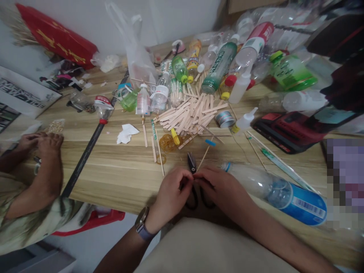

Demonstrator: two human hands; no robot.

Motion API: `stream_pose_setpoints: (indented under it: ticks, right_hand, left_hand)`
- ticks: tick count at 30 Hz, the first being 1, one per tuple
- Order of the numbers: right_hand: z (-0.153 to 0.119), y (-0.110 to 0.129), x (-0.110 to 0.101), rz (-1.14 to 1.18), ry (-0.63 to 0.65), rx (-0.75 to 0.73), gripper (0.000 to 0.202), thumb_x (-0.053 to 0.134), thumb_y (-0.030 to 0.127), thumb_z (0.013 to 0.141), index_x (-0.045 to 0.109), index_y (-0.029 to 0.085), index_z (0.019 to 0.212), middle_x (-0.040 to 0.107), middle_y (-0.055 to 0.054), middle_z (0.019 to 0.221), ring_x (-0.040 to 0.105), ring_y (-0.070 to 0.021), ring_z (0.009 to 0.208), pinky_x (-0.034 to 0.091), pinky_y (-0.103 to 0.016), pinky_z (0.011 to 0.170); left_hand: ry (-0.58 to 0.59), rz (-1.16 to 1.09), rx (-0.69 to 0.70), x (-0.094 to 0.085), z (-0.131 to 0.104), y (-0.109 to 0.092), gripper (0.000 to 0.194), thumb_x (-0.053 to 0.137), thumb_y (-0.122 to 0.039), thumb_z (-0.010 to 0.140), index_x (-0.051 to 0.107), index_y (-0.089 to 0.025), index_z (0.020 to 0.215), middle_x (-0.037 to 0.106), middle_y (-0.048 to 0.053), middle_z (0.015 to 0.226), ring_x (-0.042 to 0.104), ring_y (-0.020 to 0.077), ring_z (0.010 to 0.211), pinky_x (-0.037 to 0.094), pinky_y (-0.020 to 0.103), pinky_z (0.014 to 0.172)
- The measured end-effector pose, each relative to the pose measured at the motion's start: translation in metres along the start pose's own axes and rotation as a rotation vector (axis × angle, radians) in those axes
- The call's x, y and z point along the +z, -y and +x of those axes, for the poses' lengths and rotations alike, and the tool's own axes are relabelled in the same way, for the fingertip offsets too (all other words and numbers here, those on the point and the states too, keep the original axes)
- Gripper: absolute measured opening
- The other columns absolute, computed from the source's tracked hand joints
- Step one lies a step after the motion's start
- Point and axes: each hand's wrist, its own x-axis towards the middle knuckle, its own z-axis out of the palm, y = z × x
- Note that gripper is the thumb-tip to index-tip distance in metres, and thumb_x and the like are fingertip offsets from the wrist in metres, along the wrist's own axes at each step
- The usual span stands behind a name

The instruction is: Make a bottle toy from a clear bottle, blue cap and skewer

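Observation:
My left hand [175, 189] and my right hand [217, 185] meet at the fingertips near the table's front edge. Both are closed. My right fingers pinch the lower end of a thin wooden stick [204, 156], which carries a small blue piece [210, 143] near its top. What my left fingertips pinch is too small to make out. Black scissors [192, 162] lie under my hands, blades pointing away and the handles partly covered. Just beyond are rubber bands [168, 143], a yellow tube-shaped piece [175, 137] and a heap of flat wooden sticks [190, 113].
A large bottle with a blue label [308, 206] lies beside my right forearm. A red and black power tool [290, 131] stands at right. Plastic bottles [220, 66] crowd the back. At left, another person's hands [49, 144] work beyond a black strip [85, 161].

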Motion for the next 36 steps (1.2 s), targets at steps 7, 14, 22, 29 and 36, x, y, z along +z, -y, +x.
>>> stream_pose_setpoints:
  ticks: [7, 14, 22, 29, 36]
  right_hand:
    - [-0.003, 0.001, 0.001, -0.052, 0.044, -0.003, 0.018, 0.053, 0.013, 0.094, 0.069, 0.017, 0.088, 0.067, -0.007, 0.088, 0.064, -0.0185, 0.075, 0.045, -0.029, 0.065]
    - [-0.003, 0.003, -0.001, 0.077, 0.044, -0.002, 0.014, 0.054, 0.012, 0.092, 0.066, 0.019, 0.094, 0.069, -0.004, 0.09, 0.065, -0.0173, 0.083, 0.047, -0.028, 0.072]
    - [-0.007, 0.002, 0.005, 0.152, 0.026, 0.003, 0.02, 0.049, 0.011, 0.092, 0.065, 0.019, 0.102, 0.072, -0.004, 0.093, 0.066, -0.0177, 0.084, 0.047, -0.029, 0.072]
    - [-0.004, 0.006, 0.002, 0.097, 0.005, 0.02, 0.015, 0.058, 0.01, 0.089, 0.068, 0.018, 0.096, 0.067, -0.003, 0.083, 0.062, -0.0169, 0.076, 0.044, -0.027, 0.067]
    - [-0.003, 0.0, 0.005, 0.0, 0.018, -0.006, 0.013, 0.06, 0.01, 0.091, 0.071, 0.017, 0.093, 0.067, -0.005, 0.088, 0.064, -0.0199, 0.081, 0.045, -0.029, 0.068]
  left_hand:
    - [0.045, -0.3, -0.237, 0.0, 0.001, 0.009, 0.012, 0.061, -0.022, 0.078, 0.05, -0.023, 0.074, 0.066, 0.001, 0.081, 0.058, 0.0162, 0.073, 0.045, 0.03, 0.07]
    - [0.031, -0.447, -0.284, 0.002, 0.003, 0.01, 0.021, 0.064, -0.02, 0.07, 0.043, -0.023, 0.071, 0.063, -0.003, 0.074, 0.054, 0.0132, 0.068, 0.042, 0.027, 0.066]
    - [0.093, -0.504, -0.324, 0.0, 0.007, 0.013, 0.019, 0.06, -0.014, 0.065, 0.045, -0.022, 0.074, 0.058, -0.005, 0.073, 0.051, 0.0111, 0.067, 0.04, 0.025, 0.064]
    - [0.105, -0.376, -0.293, -0.001, 0.005, 0.007, 0.017, 0.058, -0.015, 0.067, 0.044, -0.023, 0.075, 0.057, -0.004, 0.074, 0.051, 0.0129, 0.067, 0.04, 0.027, 0.064]
    - [0.096, -0.262, -0.23, -0.003, 0.005, 0.008, 0.013, 0.057, -0.018, 0.073, 0.045, -0.023, 0.075, 0.056, -0.002, 0.076, 0.052, 0.015, 0.071, 0.041, 0.029, 0.066]
